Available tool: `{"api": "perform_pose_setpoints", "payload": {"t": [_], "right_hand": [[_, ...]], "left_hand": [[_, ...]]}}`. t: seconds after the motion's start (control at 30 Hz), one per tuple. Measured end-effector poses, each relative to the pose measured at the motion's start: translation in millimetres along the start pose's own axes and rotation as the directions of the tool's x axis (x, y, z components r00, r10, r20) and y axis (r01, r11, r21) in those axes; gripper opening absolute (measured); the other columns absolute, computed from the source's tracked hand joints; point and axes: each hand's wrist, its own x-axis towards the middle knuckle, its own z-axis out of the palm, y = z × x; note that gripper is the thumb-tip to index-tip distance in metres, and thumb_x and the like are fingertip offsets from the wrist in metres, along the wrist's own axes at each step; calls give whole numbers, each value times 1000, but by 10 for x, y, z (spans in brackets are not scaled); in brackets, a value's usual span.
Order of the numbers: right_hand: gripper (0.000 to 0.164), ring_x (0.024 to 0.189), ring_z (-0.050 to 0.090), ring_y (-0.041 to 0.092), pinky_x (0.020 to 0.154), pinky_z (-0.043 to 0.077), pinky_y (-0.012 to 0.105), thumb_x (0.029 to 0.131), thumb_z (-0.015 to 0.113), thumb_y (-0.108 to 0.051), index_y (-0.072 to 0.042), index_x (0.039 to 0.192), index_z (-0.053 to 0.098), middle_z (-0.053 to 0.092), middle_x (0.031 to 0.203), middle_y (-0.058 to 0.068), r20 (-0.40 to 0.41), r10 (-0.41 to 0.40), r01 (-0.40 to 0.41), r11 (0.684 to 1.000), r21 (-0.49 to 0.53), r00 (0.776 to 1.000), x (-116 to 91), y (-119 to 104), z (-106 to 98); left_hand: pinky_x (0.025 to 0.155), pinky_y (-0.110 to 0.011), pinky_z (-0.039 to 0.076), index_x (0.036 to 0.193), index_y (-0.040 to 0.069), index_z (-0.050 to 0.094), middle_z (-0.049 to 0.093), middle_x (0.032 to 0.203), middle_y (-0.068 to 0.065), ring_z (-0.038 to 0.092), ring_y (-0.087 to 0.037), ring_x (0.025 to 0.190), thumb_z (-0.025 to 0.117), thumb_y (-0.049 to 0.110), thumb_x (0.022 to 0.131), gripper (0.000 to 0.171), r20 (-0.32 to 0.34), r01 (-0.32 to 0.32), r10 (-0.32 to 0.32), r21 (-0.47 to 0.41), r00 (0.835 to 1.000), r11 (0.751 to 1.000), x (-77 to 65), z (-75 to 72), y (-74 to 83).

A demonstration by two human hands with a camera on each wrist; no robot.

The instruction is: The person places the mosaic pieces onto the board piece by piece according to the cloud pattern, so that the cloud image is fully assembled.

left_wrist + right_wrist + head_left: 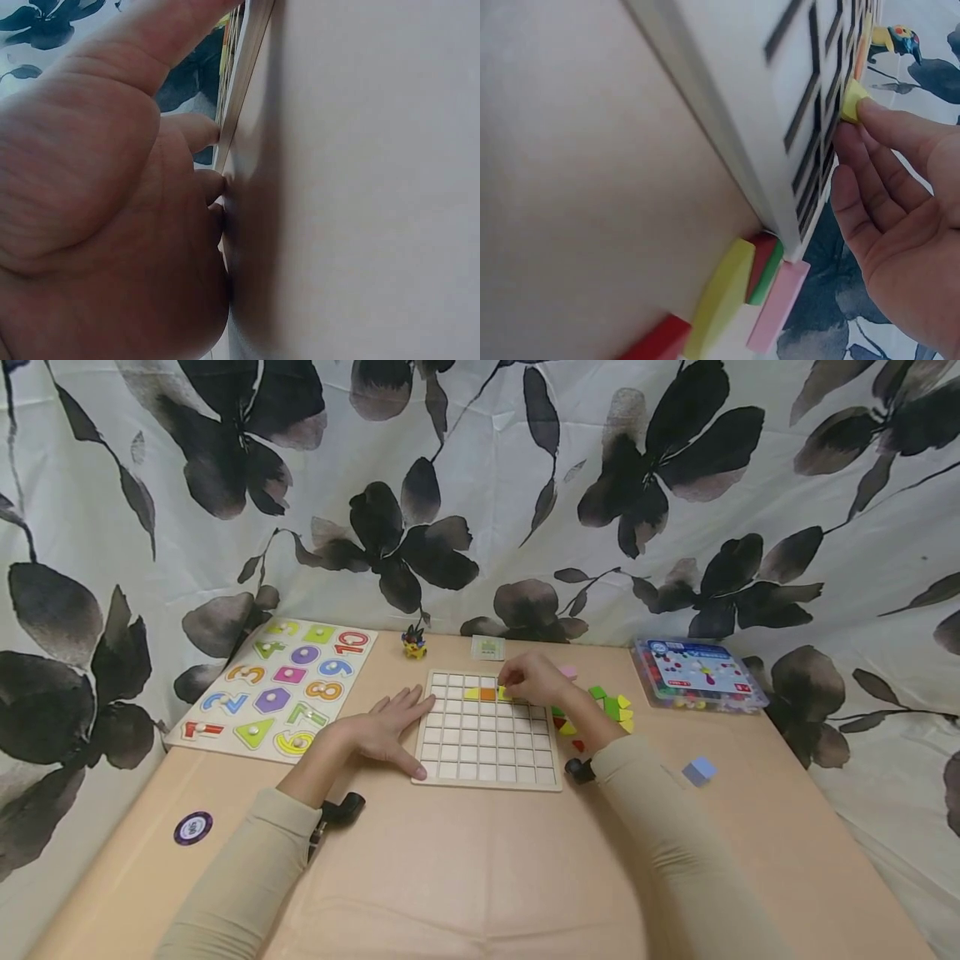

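Note:
A pale wooden grid board (480,752) lies in the middle of the table, with a few yellow and orange pieces in an upper row. My left hand (384,731) is spread at its left edge, thumb near the lower left corner and fingers straight. Over the upper right part of the board, my right hand (534,678) pinches a small yellow block (851,101) between thumb and fingers, against the grid. Loose colored blocks (611,706) in green, yellow, red and pink lie just right of the board.
A number and shape puzzle board (273,689) lies at the left. Behind the grid stand a small figurine (413,642) and a patterned card (488,648). A plastic box (697,675) sits at the back right, a blue block (699,771) before it. A round chip (193,828) lies front left.

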Motion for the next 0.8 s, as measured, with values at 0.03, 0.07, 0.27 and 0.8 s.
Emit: {"api": "perform_pose_setpoints", "payload": {"t": [0.03, 0.07, 0.27, 0.8], "right_hand": [[8, 88, 64, 21, 82, 56, 32, 94, 75, -1, -3, 101, 76, 74, 95, 10, -3, 11, -11, 1000, -1, 1000, -2, -5, 11], [8, 89, 63, 22, 83, 55, 33, 94, 75, -1, -4, 101, 76, 74, 96, 10, -6, 20, -20, 1000, -3, 1000, -3, -8, 24], [21, 94, 60, 22, 82, 52, 32, 96, 75, -9, -4, 116, 78, 72, 105, 10, -17, 34, -34, 999, -23, 999, -53, 16, 49], [30, 101, 60, 28, 85, 53, 37, 99, 71, -20, -13, 128, 73, 69, 120, 9, -155, 151, -141, 987, 75, 976, -788, 191, -406]], "left_hand": [[129, -64, -3, 168, 7, 12, -7, 174, -25, -9, -43, 161, 86, 63, 73, 133, 1, 3, -3, 3, 1000, 1000, 6, 3, -3], [129, -64, -2, 168, 7, 12, -6, 174, -24, -9, -43, 161, 86, 62, 73, 132, 2, 6, -6, 8, 1000, 1000, 9, 4, -7], [130, -62, -1, 168, 8, 12, -5, 174, -22, -8, -41, 162, 86, 59, 74, 130, 8, 26, -26, 28, 1000, 999, 10, -12, 4], [130, -62, -1, 168, 9, 11, -5, 175, -22, -8, -42, 162, 86, 61, 74, 131, 8, 28, -29, 24, 1000, 999, 11, -18, -1]]}}
